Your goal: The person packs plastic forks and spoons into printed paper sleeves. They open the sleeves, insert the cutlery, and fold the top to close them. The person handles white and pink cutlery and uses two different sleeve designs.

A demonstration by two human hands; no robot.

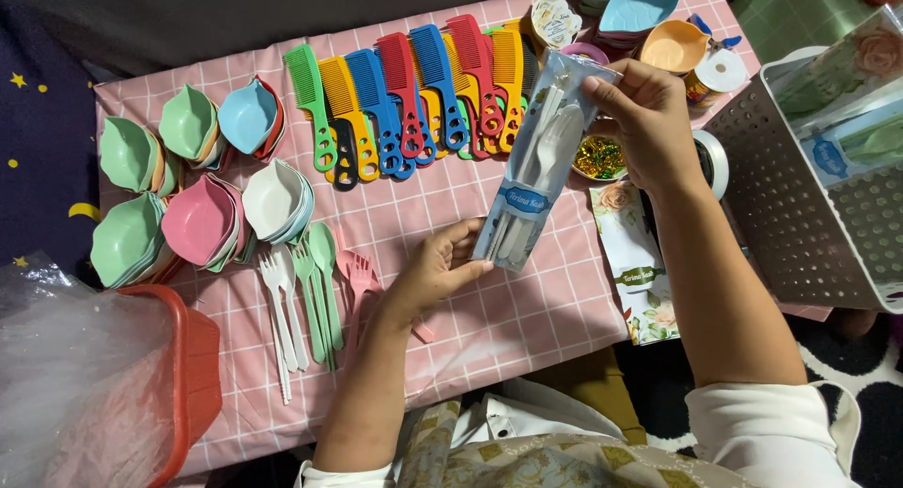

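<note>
Holding clear cutlery pouch point(538, 173): left hand point(437, 267) btm, right hand point(644, 121) top, prob. pinching.

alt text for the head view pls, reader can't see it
Two hands hold a clear packet of white plastic cutlery over a pink checked table: the left hand at its bottom, the right hand at its top. Behind lie colourful combs; to the left, leaf-shaped bowls and loose forks and spoons.

- I see a clear, glossy plastic sleeve point(544, 159) holding matt white plastic cutlery.
- The combs point(414, 98) look like smooth, shiny plastic.
- The bowls point(202, 220) are matt plastic.
- The checked tablecloth point(527, 309) seems soft cloth.
- The perforated basket point(800, 206) looks like hard plastic.
</note>
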